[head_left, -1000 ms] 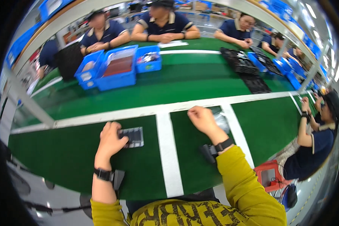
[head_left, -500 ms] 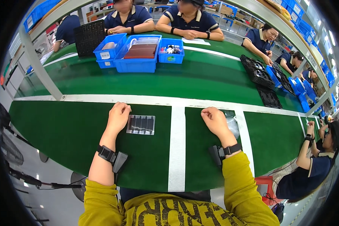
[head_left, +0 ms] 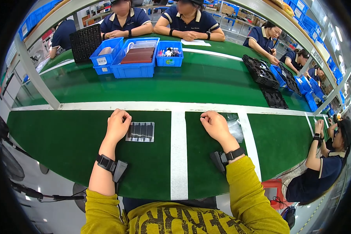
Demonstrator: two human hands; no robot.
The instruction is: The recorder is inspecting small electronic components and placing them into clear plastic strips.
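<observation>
My left hand [head_left: 119, 121] rests on the green table with its fingers curled in, and no object shows in it. Beside it, on its right, lies a clear film or shallow tray holding several black strips [head_left: 140, 132]. My right hand [head_left: 215, 124] rests further right, past a white stripe, its fingers loosely closed and nothing visible in them. A crumpled clear plastic bag [head_left: 235, 129] lies just to the right of that hand, partly behind it. Both wrists wear black bands with a dark block attached.
A white strip [head_left: 144, 106] and metal posts divide my table from the green surface beyond. There stand a blue bin with brown sheets [head_left: 134, 71], smaller blue bins [head_left: 169, 60] and black trays [head_left: 261, 72]. Co-workers sit opposite and at the right, near a red stool [head_left: 275, 190].
The whole scene sits slightly further left in the picture, as the view has turned a little. My hands, the black strips and the bag keep their places on the table.
</observation>
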